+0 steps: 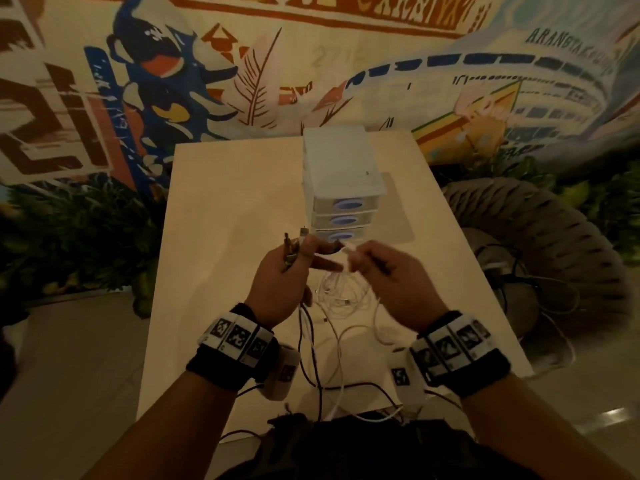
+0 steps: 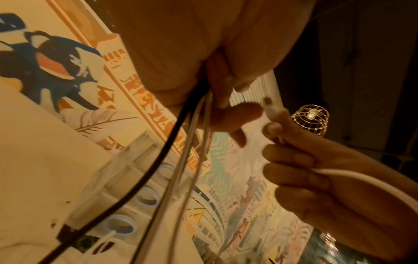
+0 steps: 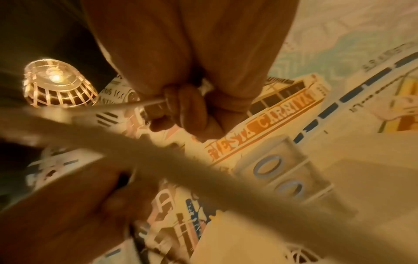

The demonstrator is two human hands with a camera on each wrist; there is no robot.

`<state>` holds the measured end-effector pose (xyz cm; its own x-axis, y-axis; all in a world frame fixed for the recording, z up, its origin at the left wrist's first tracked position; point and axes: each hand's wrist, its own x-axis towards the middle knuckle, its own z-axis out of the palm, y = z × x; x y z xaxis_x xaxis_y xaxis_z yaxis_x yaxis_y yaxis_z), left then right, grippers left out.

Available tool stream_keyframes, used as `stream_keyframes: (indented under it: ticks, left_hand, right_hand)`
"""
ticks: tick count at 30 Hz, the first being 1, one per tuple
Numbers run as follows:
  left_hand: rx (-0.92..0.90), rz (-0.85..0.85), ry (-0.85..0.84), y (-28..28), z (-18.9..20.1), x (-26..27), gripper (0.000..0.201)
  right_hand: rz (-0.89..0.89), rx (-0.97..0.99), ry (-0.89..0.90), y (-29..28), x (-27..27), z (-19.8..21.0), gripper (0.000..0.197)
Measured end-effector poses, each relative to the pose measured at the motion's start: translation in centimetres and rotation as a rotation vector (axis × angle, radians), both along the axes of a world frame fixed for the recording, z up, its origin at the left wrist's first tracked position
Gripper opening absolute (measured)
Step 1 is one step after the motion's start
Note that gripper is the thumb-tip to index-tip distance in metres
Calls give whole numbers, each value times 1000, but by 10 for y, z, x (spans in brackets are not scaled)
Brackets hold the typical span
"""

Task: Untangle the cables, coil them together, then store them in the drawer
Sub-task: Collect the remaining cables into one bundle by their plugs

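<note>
- Painted mural wall (image 1: 311,57), cream ground with orange, blue and brown figures and a long white ship, behind the work area.
- Grey woven round seat (image 1: 554,244) on the floor to the right, dark and white leads lying across it.
- Pale cream rectangular desk (image 1: 214,209), long side running away from the person.
- White plastic three-drawer cabinet (image 1: 343,181) at the far middle of the desk; each drawer front carries a blue oval pull; all three look closed.
- Left hand (image 1: 287,282) raised above the desk in front of the cabinet, fingers curled round a bundle of cable ends; metal plugs stick up past the knuckles.
- Right hand (image 1: 391,278) level with the left and close beside it, fingertips pinching the plug end of a thin white cable (image 2: 366,180); the rest runs back across the palm.
- Loose tangle of thin white cables (image 1: 343,292) lying on the desk under and between the hands, strands trailing toward the near edge.
- Thin black cable (image 2: 162,157) hanging from the left hand with several pale strands, running down to the near desk edge.
- Lit wire-cage pendant lamp (image 3: 58,84) overhead.
</note>
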<state>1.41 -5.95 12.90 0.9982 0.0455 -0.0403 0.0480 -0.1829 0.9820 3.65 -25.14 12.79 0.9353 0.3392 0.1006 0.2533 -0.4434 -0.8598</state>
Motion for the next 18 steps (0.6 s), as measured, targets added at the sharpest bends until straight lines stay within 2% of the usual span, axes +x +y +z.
stream_keyframes:
  ticks: [2,6,11,15,18]
  left_hand:
    - [-39,-9,-24,-14,5,-1,41]
    - [-197,27,15,-26,6,4,50]
    - [-353,114,63,-40,22,4,44]
    - [-216,25,-38,-47,26,8,35]
    - [-159,73,-101,-46,32,13,38]
  right_hand:
    - [23,23,11,9,-4,-3,25]
    - [-5,99,55,14,1,0,31]
    - [23,117,53,10,15,6,31]
    - [89,47,9,4,22,8,34]
    - [271,-21,130,-5,22,4,37]
